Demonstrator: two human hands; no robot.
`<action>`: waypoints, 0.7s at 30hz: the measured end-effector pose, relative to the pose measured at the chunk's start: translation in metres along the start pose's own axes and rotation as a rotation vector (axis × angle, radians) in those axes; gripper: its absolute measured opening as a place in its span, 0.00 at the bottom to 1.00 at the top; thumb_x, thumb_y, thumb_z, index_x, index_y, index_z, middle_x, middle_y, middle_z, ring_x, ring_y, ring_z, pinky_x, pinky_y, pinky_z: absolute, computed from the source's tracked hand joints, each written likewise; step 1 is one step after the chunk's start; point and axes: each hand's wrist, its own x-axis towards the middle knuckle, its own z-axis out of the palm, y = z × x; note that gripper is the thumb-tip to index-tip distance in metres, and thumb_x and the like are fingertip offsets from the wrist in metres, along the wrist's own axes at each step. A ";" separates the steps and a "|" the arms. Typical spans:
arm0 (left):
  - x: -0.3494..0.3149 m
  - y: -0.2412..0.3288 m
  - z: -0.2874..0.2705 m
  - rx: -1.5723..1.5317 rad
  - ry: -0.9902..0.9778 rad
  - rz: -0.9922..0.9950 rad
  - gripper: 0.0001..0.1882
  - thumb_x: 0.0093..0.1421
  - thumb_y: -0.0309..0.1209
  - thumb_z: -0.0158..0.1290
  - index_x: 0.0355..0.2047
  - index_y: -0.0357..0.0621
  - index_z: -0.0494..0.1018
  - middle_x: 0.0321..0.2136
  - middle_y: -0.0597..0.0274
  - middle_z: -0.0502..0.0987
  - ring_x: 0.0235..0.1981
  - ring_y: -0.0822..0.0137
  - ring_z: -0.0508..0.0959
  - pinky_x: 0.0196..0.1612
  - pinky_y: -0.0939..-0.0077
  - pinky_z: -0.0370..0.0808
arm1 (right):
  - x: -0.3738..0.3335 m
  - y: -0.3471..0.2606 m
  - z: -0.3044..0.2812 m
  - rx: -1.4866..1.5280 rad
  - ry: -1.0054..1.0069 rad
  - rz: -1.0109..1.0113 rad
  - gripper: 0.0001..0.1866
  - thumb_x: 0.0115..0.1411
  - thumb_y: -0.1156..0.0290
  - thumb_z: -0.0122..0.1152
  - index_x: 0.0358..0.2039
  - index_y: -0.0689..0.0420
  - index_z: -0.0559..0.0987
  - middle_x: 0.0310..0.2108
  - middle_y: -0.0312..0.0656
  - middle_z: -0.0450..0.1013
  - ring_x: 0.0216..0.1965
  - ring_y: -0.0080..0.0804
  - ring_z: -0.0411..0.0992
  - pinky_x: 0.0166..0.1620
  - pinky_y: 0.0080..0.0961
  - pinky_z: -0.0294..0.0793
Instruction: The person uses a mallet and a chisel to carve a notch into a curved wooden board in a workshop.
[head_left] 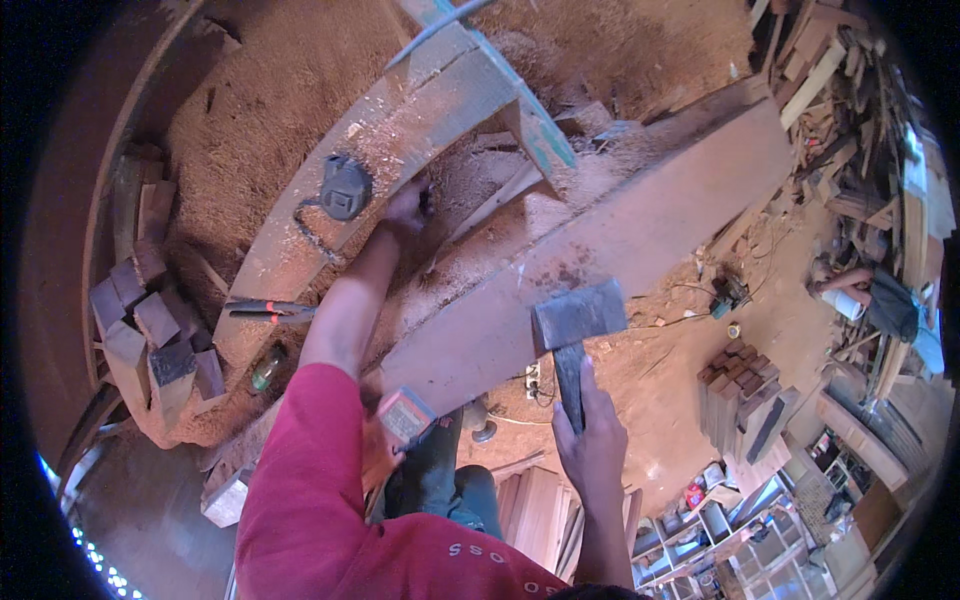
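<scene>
Red cloth sleeve [305, 440] sits nearest cam. R hand [594, 435] is wrapped round dark-handled, blocky grey metal hammer [578, 322], low on handle, prob. for swing; head overlaps long brown wooden plank [480, 345] in view. L hand [407, 207], by curved sawdusty wooden board [283, 235], maybe bracing; grip hidden, can't tell.

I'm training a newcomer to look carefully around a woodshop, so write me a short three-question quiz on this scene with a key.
1. Which hand grips the dark-headed tool?
2. True or false: the pliers lie on the curved plank.
3. Which lies nearest the left hand?
A) the pliers
B) the black tape measure
C) the dark-headed tool

Key:
1. The right hand.
2. True.
3. B, the black tape measure.
</scene>
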 end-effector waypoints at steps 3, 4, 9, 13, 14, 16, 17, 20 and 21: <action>-0.094 0.007 0.024 0.037 0.017 -0.060 0.10 0.66 0.44 0.57 0.33 0.53 0.76 0.26 0.69 0.75 0.23 0.73 0.72 0.23 0.76 0.70 | -0.003 0.008 0.002 0.003 -0.002 0.007 0.41 0.59 0.66 0.64 0.71 0.46 0.59 0.35 0.51 0.74 0.34 0.53 0.77 0.35 0.46 0.76; -0.121 0.010 0.035 -0.070 -0.008 0.038 0.10 0.67 0.42 0.56 0.34 0.52 0.76 0.26 0.68 0.75 0.23 0.74 0.71 0.22 0.76 0.70 | -0.004 0.011 0.003 0.004 0.009 -0.006 0.41 0.59 0.65 0.64 0.72 0.45 0.58 0.36 0.52 0.74 0.35 0.53 0.77 0.36 0.47 0.76; -0.248 0.041 0.061 0.003 -0.220 -0.236 0.12 0.71 0.41 0.49 0.36 0.48 0.72 0.24 0.72 0.71 0.22 0.77 0.69 0.21 0.83 0.68 | -0.025 0.028 0.013 0.012 0.053 -0.074 0.42 0.58 0.65 0.65 0.72 0.49 0.57 0.41 0.57 0.75 0.40 0.57 0.77 0.42 0.48 0.76; -0.387 0.043 0.079 0.091 -0.287 -0.149 0.11 0.70 0.40 0.51 0.36 0.47 0.74 0.24 0.73 0.70 0.24 0.78 0.68 0.24 0.81 0.69 | -0.094 0.052 0.032 0.398 0.172 -0.014 0.40 0.57 0.68 0.67 0.68 0.60 0.61 0.47 0.60 0.76 0.46 0.52 0.78 0.48 0.42 0.76; -0.431 0.044 0.078 -0.002 -0.442 -0.109 0.12 0.69 0.42 0.53 0.41 0.47 0.74 0.29 0.71 0.75 0.29 0.76 0.73 0.34 0.78 0.74 | -0.122 0.060 0.037 0.482 0.264 -0.079 0.39 0.57 0.69 0.68 0.67 0.64 0.63 0.49 0.60 0.76 0.47 0.48 0.78 0.49 0.40 0.76; -0.526 0.021 0.079 0.051 -0.605 -0.027 0.14 0.68 0.43 0.53 0.45 0.48 0.74 0.32 0.70 0.76 0.33 0.74 0.75 0.39 0.74 0.75 | -0.184 0.077 0.050 0.520 0.310 -0.066 0.37 0.58 0.72 0.67 0.66 0.62 0.64 0.37 0.48 0.74 0.33 0.36 0.74 0.36 0.33 0.74; -0.568 0.009 0.081 0.115 -0.687 0.040 0.17 0.68 0.45 0.53 0.49 0.48 0.73 0.35 0.68 0.78 0.36 0.72 0.77 0.44 0.70 0.76 | -0.216 0.086 0.057 0.567 0.296 0.022 0.36 0.58 0.73 0.66 0.66 0.61 0.64 0.31 0.42 0.73 0.26 0.30 0.72 0.30 0.29 0.73; -0.647 -0.014 0.098 0.012 -0.900 0.082 0.23 0.67 0.47 0.54 0.56 0.49 0.69 0.41 0.66 0.79 0.41 0.69 0.78 0.49 0.65 0.75 | -0.315 0.110 0.084 0.739 0.329 0.070 0.33 0.60 0.75 0.64 0.65 0.61 0.66 0.23 0.34 0.70 0.16 0.19 0.68 0.19 0.20 0.68; -0.660 -0.018 0.106 -0.045 -0.862 0.102 0.24 0.67 0.46 0.55 0.58 0.49 0.67 0.39 0.67 0.79 0.39 0.69 0.78 0.46 0.65 0.75 | -0.347 0.116 0.097 0.746 0.334 0.076 0.33 0.60 0.75 0.64 0.65 0.61 0.66 0.23 0.34 0.70 0.16 0.19 0.68 0.19 0.20 0.68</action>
